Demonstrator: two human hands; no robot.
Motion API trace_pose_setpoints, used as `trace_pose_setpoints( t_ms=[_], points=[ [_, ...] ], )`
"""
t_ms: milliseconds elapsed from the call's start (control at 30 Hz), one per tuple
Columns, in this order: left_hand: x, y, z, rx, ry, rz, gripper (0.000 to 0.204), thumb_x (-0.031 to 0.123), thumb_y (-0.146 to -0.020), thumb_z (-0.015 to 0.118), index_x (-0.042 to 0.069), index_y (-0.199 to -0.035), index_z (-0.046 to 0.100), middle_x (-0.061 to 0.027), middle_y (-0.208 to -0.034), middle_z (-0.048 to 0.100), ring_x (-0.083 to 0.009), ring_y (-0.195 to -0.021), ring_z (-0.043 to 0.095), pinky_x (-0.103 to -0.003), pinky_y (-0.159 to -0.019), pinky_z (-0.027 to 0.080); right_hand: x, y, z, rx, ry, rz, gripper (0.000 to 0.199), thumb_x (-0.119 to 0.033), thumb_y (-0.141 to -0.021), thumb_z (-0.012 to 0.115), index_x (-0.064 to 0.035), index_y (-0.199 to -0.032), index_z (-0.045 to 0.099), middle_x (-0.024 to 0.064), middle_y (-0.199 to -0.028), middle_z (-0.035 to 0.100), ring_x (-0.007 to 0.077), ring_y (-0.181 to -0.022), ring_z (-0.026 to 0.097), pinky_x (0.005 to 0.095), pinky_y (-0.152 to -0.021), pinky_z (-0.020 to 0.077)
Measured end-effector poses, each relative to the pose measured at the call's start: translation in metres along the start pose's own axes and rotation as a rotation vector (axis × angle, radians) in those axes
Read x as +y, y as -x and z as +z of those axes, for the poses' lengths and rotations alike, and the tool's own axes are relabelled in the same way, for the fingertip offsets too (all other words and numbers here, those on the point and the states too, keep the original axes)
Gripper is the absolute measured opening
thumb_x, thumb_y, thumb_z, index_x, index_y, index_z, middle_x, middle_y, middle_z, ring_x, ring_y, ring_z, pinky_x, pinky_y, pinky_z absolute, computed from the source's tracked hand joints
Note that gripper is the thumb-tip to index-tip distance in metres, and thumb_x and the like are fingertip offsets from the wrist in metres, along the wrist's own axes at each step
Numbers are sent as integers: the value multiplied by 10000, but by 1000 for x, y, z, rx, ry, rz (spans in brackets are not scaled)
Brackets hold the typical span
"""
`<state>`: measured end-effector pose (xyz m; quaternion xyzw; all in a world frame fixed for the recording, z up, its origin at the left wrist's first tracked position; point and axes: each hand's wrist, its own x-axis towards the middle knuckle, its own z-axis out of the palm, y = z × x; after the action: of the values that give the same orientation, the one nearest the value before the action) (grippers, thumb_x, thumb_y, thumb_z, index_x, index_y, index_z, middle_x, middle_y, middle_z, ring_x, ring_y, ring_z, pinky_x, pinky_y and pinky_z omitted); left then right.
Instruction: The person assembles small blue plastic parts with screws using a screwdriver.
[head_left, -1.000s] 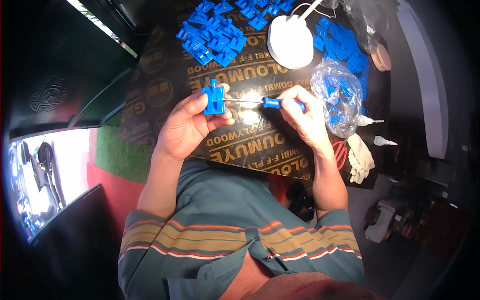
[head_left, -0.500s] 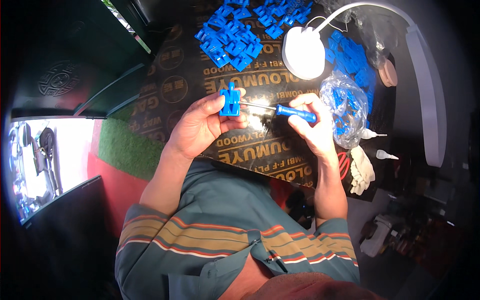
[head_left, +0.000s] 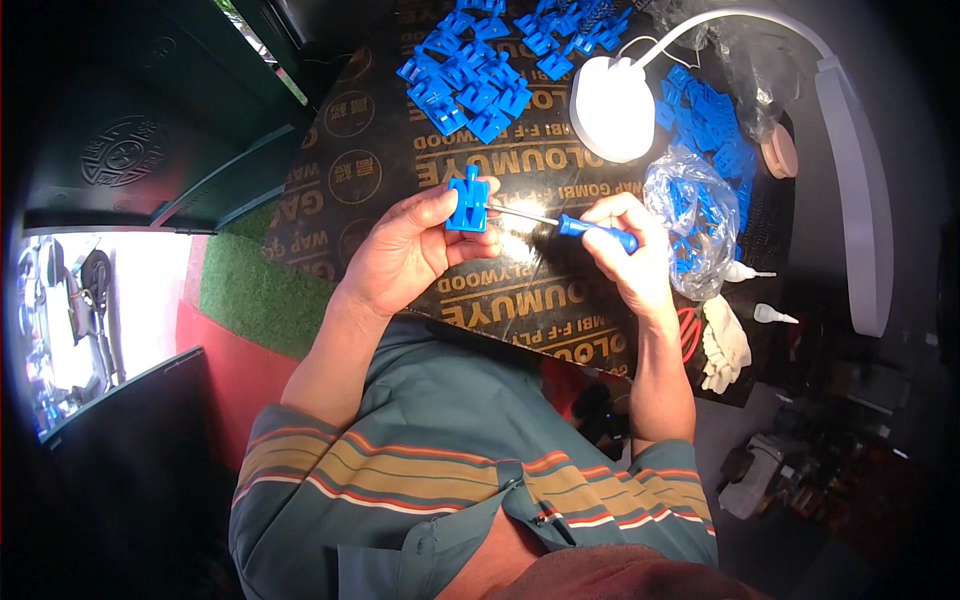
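Between the thumb and fingers of my left hand (head_left: 405, 250) is a blue plastic clip-like part (head_left: 467, 203), held upright above the table. My right hand (head_left: 632, 255) grips the blue handle of a screwdriver (head_left: 598, 233). Its metal shaft points left, and the tip meets the right side of the blue part; the exact contact spot is too small to make out. Beyond my hands lies a pile of similar blue parts (head_left: 465, 75) on the dark printed plywood board (head_left: 460, 283).
A white desk lamp base (head_left: 612, 108) stands at the back, its arm curving right. Right of it lie more blue pieces (head_left: 705, 120), a clear plastic bag with blue pieces (head_left: 690, 225), two white nozzle bottles (head_left: 772, 313), a pale glove (head_left: 725, 345) and a red-handled tool (head_left: 688, 333).
The blue part in my left hand has shifted slightly right and turned a little. The screwdriver handle has moved slightly right and down, its tip still at the part.
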<state>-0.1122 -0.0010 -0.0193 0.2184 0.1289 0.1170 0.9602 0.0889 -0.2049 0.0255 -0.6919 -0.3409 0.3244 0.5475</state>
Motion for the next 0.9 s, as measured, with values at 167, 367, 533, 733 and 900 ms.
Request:
trace_pose_setpoints(
  t_ms=[167,367,533,733,900],
  points=[
    [0,0,1,-5,-12,-12,548,244,-1051,589,-119,-1442,464,-163,-1161,681,-265,-983,697,-461,-935,591,5,-1,-4,-23,5,115,242,-64,-894,774,-39,-1106,660,-34,-861,632,12,-759,528,191,-676,412],
    [2,-2,1,-3,-12,12,559,242,-1058,579,-118,-1462,439,-169,-1176,682,-256,-988,698,-461,-939,591,5,-2,4,-19,-34,-127,263,-77,-904,772,-32,-1141,667,-37,-853,638,15,-731,524,194,-663,413],
    [5,-2,1,-13,-43,17,559,251,-1064,572,-45,-1510,410,-176,-1256,646,-242,-1001,695,-459,-961,580,6,-1,-1,-6,19,85,222,-58,-915,753,-26,-1113,659,-30,-850,632,22,-732,519,201,-671,418],
    [5,-4,-1,-8,-57,25,520,252,-1059,579,10,-1497,434,-165,-1261,637,-233,-1009,688,-447,-961,572,-2,-1,14,43,-42,-143,140,-99,-953,722,-34,-1076,700,-34,-843,630,19,-718,513,196,-639,403],
    [8,-4,-3,-16,-62,28,526,248,-1059,578,12,-1504,430,-161,-1259,637,-232,-1010,686,-440,-955,574,10,0,1,-16,20,-31,191,-76,-942,726,-35,-1121,672,-32,-859,627,23,-742,518,199,-663,414]
  ],
)
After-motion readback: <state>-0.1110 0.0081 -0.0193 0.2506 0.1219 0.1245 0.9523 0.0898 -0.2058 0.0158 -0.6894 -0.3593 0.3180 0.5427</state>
